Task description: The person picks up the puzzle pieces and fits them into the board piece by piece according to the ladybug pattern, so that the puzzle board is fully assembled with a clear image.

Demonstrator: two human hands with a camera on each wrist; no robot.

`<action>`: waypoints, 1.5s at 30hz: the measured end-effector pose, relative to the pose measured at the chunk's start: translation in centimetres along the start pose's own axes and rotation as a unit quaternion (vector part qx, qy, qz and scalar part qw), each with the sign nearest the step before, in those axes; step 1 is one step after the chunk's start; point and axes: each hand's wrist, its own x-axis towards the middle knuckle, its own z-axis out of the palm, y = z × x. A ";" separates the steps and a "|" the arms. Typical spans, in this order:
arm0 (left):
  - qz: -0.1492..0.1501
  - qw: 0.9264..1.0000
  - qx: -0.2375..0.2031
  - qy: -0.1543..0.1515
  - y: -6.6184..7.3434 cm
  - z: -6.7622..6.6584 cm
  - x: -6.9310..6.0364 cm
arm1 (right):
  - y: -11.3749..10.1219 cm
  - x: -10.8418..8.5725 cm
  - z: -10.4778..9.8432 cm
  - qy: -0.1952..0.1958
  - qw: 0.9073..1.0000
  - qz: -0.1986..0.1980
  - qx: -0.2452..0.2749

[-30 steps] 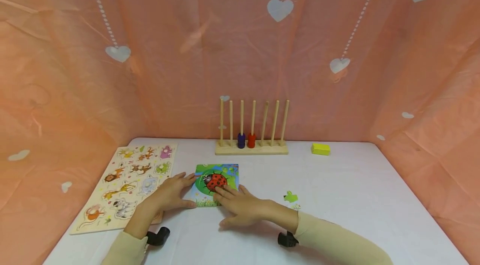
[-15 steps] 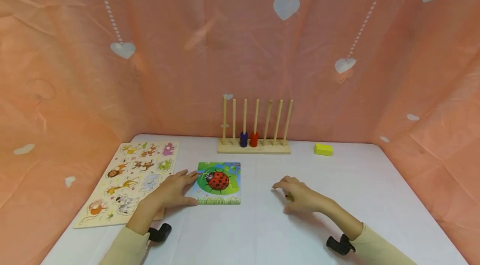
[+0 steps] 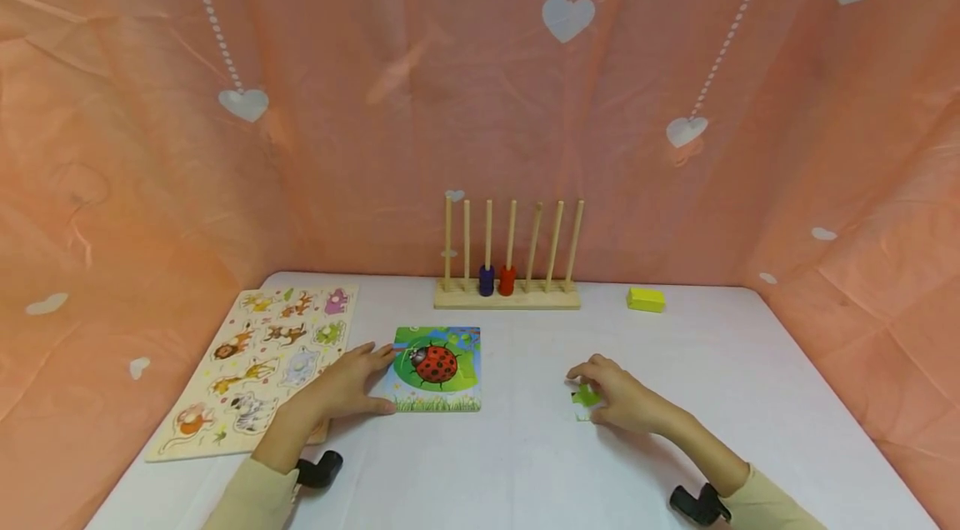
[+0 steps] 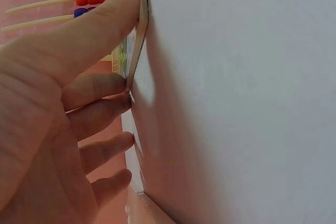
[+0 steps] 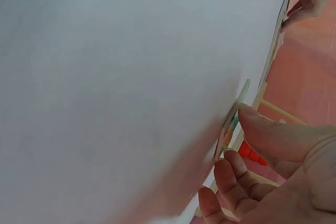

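A square ladybug puzzle (image 3: 441, 395) lies flat on the white table in the head view. My left hand (image 3: 341, 384) rests at its left side, fingers spread, the thumb and a fingertip touching the edge; the left wrist view has the thumb on the board's rim. Right of the puzzle, my right hand (image 3: 626, 401) pinches a green and white puzzle piece (image 3: 588, 397) between thumb and fingers. In the right wrist view this piece (image 5: 229, 129) stands tilted at the thumb tip, with the fingers along its lower edge, partly covering it.
An animal peg puzzle board (image 3: 232, 409) lies left, partly beneath the left forearm. At the back stands a wooden peg rack (image 3: 457, 301) with blue beads (image 3: 487, 282) and red beads (image 3: 507, 282). A yellow block (image 3: 646, 300) sits back right. A pink curtain (image 3: 360, 138) encloses the table.
My right hand left the ladybug puzzle and moved right to the loose piece, which it now pinches. The left hand stays at the puzzle's left edge.
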 end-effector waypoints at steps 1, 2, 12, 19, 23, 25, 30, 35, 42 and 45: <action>0.001 1.000 -0.001 0.001 0.0 0.0 0.0 | 0.0 0.0 0.0 0.000 1.000 0.000 -0.003; 0.002 1.000 -0.003 0.003 0.0 0.1 0.0 | -0.1 0.0 0.0 0.001 1.000 -0.001 -0.003; 0.027 1.000 0.007 0.013 0.1 0.4 0.0 | -0.1 -0.2 -0.1 -0.001 1.000 0.003 0.018; 0.063 0.998 -0.006 0.020 0.7 1.1 -0.5 | 0.0 0.3 -0.2 -0.018 1.000 -0.003 0.021; 0.099 0.995 0.006 0.028 1.1 1.6 -0.5 | -0.4 1.1 -0.2 -0.033 0.999 -0.008 0.040; 0.120 0.992 0.020 0.030 1.2 1.8 -0.4 | -0.8 1.8 -0.1 -0.041 0.998 -0.012 0.049; 0.141 0.989 0.036 0.029 1.3 1.9 -0.3 | -2.4 4.3 1.0 -0.057 0.997 -0.021 0.045; 0.141 0.989 0.029 0.018 1.3 1.8 -0.3 | -4.6 7.6 3.0 -0.057 0.996 -0.047 0.047; 0.141 0.989 0.036 0.015 1.4 1.7 -0.3 | -7.1 11.6 5.1 -0.036 0.994 -0.082 0.059; 0.141 0.989 0.041 0.015 1.5 1.7 -0.3 | -7.7 12.5 5.7 -0.032 0.994 -0.090 0.050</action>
